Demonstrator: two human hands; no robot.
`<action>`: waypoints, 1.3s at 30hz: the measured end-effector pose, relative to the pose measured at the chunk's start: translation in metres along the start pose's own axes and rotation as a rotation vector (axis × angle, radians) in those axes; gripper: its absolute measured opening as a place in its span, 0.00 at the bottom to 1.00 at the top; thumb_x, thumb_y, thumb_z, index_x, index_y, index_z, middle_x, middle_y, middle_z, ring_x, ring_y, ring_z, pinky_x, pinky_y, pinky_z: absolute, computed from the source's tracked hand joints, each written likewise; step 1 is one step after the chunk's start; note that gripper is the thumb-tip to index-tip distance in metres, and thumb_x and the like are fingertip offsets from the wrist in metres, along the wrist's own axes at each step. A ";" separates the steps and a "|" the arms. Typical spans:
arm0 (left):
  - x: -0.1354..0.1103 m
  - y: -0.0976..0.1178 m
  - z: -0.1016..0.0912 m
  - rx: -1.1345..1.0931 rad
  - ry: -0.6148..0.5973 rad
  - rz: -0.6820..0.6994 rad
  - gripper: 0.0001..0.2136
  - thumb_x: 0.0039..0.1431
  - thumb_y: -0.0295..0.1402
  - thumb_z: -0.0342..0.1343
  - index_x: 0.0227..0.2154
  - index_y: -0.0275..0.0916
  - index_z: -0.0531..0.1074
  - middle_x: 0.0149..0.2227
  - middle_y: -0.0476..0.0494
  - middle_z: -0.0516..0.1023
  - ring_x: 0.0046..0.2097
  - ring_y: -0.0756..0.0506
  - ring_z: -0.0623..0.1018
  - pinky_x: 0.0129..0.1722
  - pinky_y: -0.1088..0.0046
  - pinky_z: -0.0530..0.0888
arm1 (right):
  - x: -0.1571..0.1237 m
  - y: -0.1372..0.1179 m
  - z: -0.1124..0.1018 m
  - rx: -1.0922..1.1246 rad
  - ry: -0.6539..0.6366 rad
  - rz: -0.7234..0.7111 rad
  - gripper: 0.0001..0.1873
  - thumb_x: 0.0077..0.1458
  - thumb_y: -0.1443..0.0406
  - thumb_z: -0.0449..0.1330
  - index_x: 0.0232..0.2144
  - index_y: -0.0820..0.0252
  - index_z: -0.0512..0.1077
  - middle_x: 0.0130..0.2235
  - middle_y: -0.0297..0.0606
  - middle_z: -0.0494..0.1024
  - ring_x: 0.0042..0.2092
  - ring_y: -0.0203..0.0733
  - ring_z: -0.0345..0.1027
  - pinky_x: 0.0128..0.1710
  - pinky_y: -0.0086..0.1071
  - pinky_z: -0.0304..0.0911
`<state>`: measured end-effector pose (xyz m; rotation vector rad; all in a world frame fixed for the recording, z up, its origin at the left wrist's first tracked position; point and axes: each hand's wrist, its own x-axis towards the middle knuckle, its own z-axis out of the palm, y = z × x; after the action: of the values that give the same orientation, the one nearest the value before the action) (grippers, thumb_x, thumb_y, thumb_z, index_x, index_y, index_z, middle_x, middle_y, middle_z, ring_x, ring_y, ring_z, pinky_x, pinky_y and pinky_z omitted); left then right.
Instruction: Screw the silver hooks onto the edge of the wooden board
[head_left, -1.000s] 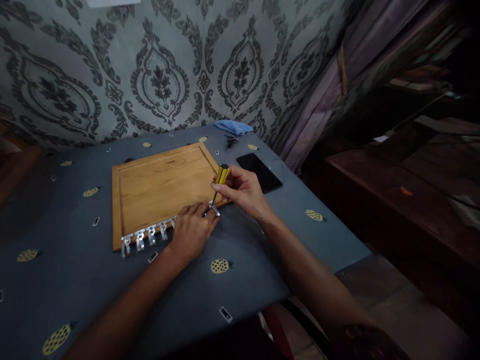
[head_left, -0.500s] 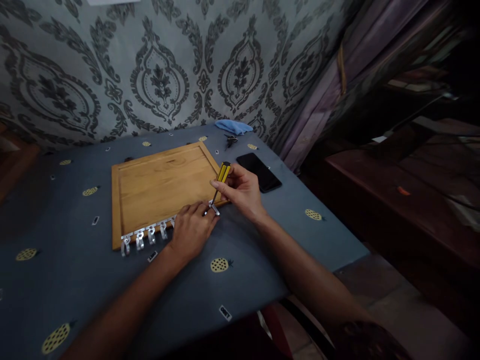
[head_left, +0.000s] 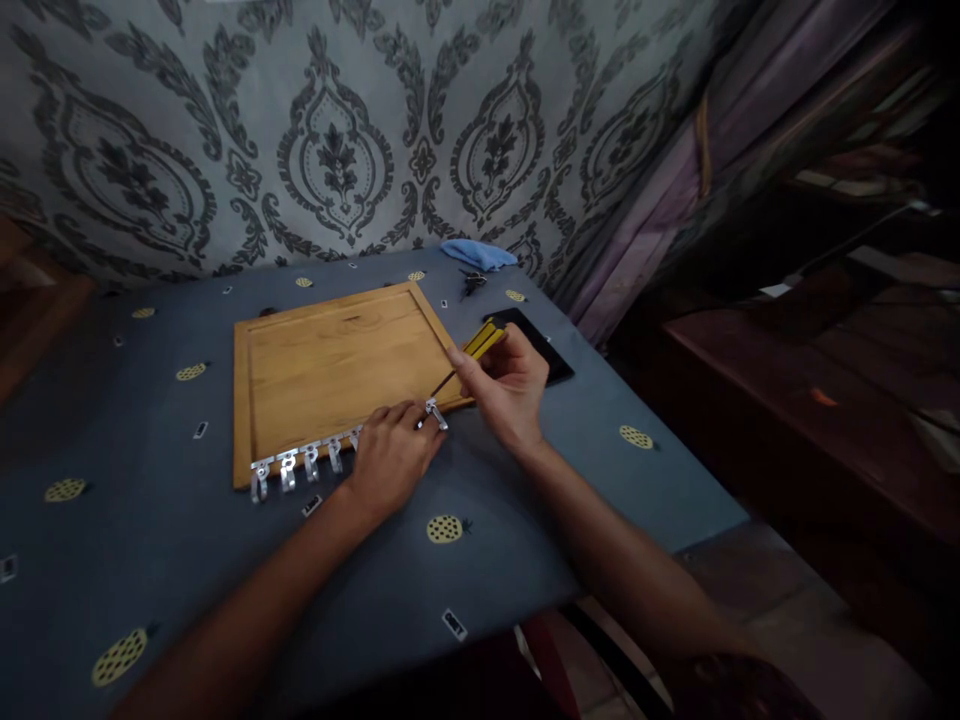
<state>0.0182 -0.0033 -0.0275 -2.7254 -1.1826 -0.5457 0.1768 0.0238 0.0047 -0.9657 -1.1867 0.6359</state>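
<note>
Your right hand (head_left: 514, 385) has the screwdriver (head_left: 484, 340): fingers closed round the yellow-and-black handle, thumb along the near side. Driver is tilted, handle up and to the right, shaft slanting down-left to the right end of the hook rail (head_left: 311, 458). Tip is right by the last hook; too small to tell if it's seated in anything.

Your left hand (head_left: 394, 455) lies palm down over the right part of the rail, fingers bent over it and reaching toward that same end. Can't tell whether they pinch the metal or only press on it.

Rail sits along the near edge of the wooden board (head_left: 337, 365), silver hooks pointing toward you past the edge. Four hooks plus part of a fifth show left of your left hand, one more past your fingertips on the right; the stretch between is under your hand. Board lies flat on the surface (head_left: 600, 470), which is blue-grey with a pineapple print.

Phone (head_left: 553, 352), black, lies flat just beyond your right hand, which covers part of it. Keys (head_left: 472, 283) are farther back, blue cloth (head_left: 480, 255) bunched behind them near the patterned wall (head_left: 420, 110).
</note>
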 end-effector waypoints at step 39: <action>-0.001 -0.001 0.001 -0.028 0.000 -0.003 0.10 0.71 0.35 0.56 0.43 0.38 0.81 0.51 0.37 0.85 0.51 0.38 0.83 0.49 0.58 0.78 | 0.004 -0.009 -0.009 -0.016 -0.331 0.091 0.22 0.53 0.47 0.72 0.30 0.56 0.73 0.27 0.28 0.68 0.26 0.33 0.60 0.24 0.29 0.59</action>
<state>0.0172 -0.0030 -0.0286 -2.7470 -1.1884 -0.5666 0.1857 0.0207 0.0139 -0.9554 -1.4457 0.8847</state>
